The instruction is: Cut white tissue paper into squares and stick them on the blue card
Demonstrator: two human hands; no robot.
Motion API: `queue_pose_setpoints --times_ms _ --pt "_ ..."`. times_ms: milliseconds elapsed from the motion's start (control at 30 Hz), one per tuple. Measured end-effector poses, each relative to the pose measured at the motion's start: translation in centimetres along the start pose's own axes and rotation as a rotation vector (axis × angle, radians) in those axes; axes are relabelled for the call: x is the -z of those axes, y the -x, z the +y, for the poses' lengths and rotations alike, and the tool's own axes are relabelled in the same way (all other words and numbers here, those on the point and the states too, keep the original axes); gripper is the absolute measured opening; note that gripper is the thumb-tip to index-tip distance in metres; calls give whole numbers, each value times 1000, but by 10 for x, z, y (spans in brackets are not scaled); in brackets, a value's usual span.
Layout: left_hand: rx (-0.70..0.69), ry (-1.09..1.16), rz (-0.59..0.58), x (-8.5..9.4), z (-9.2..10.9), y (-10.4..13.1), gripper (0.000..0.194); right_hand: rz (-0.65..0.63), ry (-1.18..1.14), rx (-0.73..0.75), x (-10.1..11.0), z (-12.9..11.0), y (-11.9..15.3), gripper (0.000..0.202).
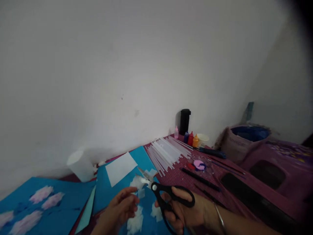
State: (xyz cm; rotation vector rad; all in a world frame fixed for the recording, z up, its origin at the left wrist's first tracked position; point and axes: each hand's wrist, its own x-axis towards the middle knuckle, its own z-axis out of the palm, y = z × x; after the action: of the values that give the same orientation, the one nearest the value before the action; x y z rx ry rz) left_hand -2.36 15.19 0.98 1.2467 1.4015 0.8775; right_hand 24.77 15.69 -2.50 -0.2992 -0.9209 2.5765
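Note:
Black-handled scissors [168, 194] are in my right hand [179, 209], its fingers through and around the handle loops. Their metal blades point up and left over a blue sheet [101, 189]. Small white pieces of thin paper or tissue [141, 193] show beside and under the blades. My left hand [123, 205] is just left of the scissors, fingers loosely curled and apart, with nothing clearly held. White tufts [135, 222] lie on the blue sheet below, between my hands. A white rectangular paper [121, 168] rests on its far part.
At left, another blue sheet [58, 192] carries pale pink tufts. A white roll [79, 164] stands by the wall. White strips [167, 153], small paint bottles [190, 138], a black bottle [185, 121], smeared paint [200, 164] and a black pen-like stick [200, 179] are at right.

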Motion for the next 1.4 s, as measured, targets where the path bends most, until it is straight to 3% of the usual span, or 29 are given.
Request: queue_pose_setpoints --times_ms 100,233,300,400,500,633,767,867,1000,1100,1167,1233,1333,1400 --pt "-26 51 -40 -6 17 34 43 37 -30 88 -16 7 13 72" --pt "-112 -244 275 3 8 78 30 163 -135 223 -20 13 30 59" --pt "-96 -377 313 2 -2 97 25 188 -103 210 -13 16 35 53" --pt "-161 -576 187 -6 -9 118 19 197 -122 183 -2 21 37 46" --pt "-298 -814 50 -16 -9 129 30 196 -104 184 2 24 36 43" --pt "-421 -1162 18 -29 -17 137 36 184 -42 193 0 25 35 44" --pt "-473 -1398 150 -41 -39 138 21 176 10 199 -2 29 33 48" --pt "-459 -1432 202 -40 -44 135 18 174 53 210 -1 32 32 49" --pt "-477 -1082 268 -24 -16 136 15 176 137 231 -3 35 33 52" --pt "-382 -699 202 -13 10 144 16 174 218 265 -7 36 33 53" --pt "-338 -633 150 -10 15 147 14 169 265 276 -9 36 34 53" --pt "-405 -778 87 -10 6 146 8 167 293 273 -9 37 34 52" --pt "-617 -1176 52 -11 -26 134 37 173 297 258 -3 39 34 49" --pt "-725 -1347 83 -8 -45 124 39 175 283 240 2 41 33 47"
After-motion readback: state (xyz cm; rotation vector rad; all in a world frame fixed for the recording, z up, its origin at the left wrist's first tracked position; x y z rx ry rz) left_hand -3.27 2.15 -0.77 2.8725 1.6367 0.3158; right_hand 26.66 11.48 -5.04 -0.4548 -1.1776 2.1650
